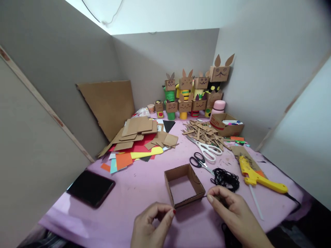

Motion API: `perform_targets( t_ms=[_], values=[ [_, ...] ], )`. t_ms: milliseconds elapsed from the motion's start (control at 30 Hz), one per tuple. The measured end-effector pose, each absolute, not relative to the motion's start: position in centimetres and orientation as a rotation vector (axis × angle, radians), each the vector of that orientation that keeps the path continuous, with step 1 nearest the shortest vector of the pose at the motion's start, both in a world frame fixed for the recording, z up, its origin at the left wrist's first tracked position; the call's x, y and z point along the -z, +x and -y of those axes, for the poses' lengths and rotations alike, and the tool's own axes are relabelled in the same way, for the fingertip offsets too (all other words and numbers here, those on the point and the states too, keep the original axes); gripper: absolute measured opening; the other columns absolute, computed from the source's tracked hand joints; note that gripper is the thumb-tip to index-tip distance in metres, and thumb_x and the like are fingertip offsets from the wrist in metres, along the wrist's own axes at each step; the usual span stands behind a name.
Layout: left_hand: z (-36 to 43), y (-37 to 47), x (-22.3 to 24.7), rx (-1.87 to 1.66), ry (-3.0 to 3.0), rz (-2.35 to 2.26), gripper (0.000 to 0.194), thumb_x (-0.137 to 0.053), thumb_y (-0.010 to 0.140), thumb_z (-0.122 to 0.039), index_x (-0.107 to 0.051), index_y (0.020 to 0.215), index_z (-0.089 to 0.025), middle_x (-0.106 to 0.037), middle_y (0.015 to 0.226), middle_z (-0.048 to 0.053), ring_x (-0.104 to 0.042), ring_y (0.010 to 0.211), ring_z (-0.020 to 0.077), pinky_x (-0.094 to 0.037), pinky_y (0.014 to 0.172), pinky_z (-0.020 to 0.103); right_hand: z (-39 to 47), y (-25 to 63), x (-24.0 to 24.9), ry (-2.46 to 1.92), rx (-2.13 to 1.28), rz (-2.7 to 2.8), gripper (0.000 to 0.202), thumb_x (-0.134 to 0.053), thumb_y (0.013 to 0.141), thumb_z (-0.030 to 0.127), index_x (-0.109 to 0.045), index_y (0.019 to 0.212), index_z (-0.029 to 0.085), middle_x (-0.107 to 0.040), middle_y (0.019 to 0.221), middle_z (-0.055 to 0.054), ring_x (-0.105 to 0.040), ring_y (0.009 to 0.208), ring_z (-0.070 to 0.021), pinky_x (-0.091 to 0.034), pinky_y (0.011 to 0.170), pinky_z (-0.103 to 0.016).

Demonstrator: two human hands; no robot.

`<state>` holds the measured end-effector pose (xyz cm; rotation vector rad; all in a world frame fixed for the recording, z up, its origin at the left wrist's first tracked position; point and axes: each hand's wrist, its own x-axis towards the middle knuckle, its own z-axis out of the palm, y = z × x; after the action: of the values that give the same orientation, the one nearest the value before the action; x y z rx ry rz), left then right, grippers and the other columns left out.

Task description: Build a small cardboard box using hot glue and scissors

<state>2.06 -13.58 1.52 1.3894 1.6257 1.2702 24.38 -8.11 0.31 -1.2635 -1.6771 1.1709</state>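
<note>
An open square cardboard frame [184, 184] stands on the purple cloth in front of me. A thin black cord runs along its near side. My left hand [155, 224] is at the frame's near left corner, thumb and forefinger pinched on the cord's end. Just past the near right corner, my right hand [230, 210] pinches the same cord. The bundle of black cord [225, 179] lies behind my right hand. Beside it are black-handled scissors [199, 161], with white-handled scissors [207, 148] farther back.
A yellow glue gun [258, 179] lies at the right, a phone [90, 188] at the left. Behind are cardboard sheets [137, 125], coloured paper [124, 161], cardboard scraps [201, 132], a box of pens [223, 128], a pink bottle [218, 106] and several cardboard animal figures [185, 83].
</note>
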Motion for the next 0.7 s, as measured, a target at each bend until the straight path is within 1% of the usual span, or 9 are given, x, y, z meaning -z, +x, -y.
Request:
perform_targets(
  t_ms=[267,433,567,700],
  values=[
    [13.15,2.35,-1.71,-1.339,1.591,-1.560,0.012,-0.063,0.080,-0.027,-0.066,0.069,-0.023,-0.066,0.068,-0.004,-0.060,0.064,0.0117,-0.044,0.063,0.018,8.08,23.85,-1.04,-1.313,-1.120,1.616,0.029,-0.048,0.084,0.047,-0.056,0.075,0.021,-0.053,0.067,0.001,-0.050,0.065,-0.0169,-0.041,0.058,-0.025],
    [13.02,2.39,-1.74,-1.366,1.698,-1.541,0.011,-0.061,0.083,-0.024,-0.065,0.072,-0.023,-0.065,0.070,-0.004,-0.060,0.065,0.0108,-0.044,0.064,0.018,7.89,23.90,-0.88,-1.316,-1.116,1.624,0.028,-0.048,0.085,0.046,-0.057,0.076,0.020,-0.055,0.069,0.000,-0.051,0.067,-0.0172,-0.041,0.060,-0.025],
    [12.89,2.27,-1.65,-1.365,1.758,-1.552,0.012,-0.061,0.083,-0.024,-0.064,0.072,-0.024,-0.064,0.070,-0.004,-0.060,0.064,0.0116,-0.045,0.063,0.018,7.57,24.08,-0.71,-1.302,-1.126,1.675,0.027,-0.046,0.087,0.043,-0.057,0.078,0.020,-0.054,0.070,0.001,-0.051,0.067,-0.0168,-0.041,0.060,-0.025],
    [12.74,2.21,-1.75,-1.360,1.795,-1.579,0.013,-0.060,0.084,-0.028,-0.064,0.072,-0.024,-0.065,0.070,-0.003,-0.060,0.063,0.0127,-0.046,0.064,0.019,7.51,23.87,-1.05,-1.299,-1.111,1.636,0.026,-0.047,0.085,0.041,-0.057,0.077,0.019,-0.053,0.069,0.001,-0.050,0.066,-0.0168,-0.040,0.061,-0.026]
  ],
)
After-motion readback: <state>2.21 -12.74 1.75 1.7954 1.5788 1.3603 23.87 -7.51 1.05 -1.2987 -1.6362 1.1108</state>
